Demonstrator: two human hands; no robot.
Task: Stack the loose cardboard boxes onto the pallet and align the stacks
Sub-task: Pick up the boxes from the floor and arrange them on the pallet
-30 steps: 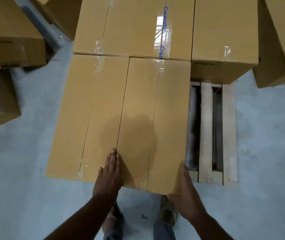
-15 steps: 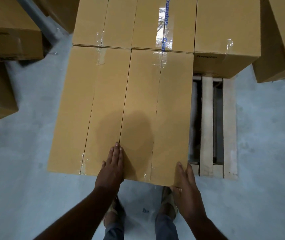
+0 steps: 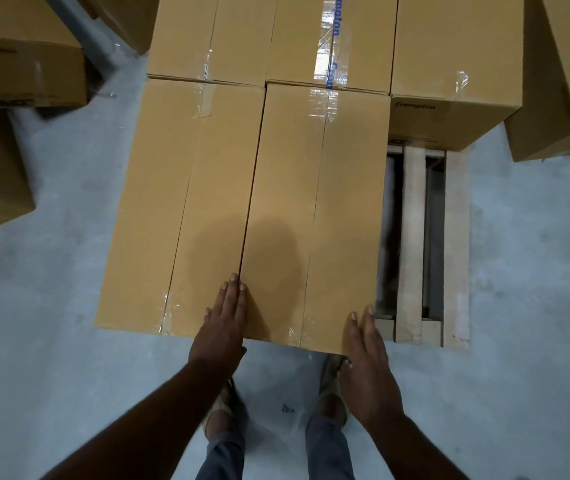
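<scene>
pressing flat: left hand (image 3: pixel 225 320) on near box (image 3: pixel 314 216) top | right hand (image 3: pixel 366 344) flat at its corner

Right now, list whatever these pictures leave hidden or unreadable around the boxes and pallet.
All from the head view:
- Pallet: only its right slats show; the rest lies under the near right box and its neighbours.
- Blue tape lettering: cut off by the top edge.
- Left hand: palm hidden, so whether it presses cannot be told.
- Right hand: thumb hidden behind the box corner.
- Box contents: sealed.
</scene>
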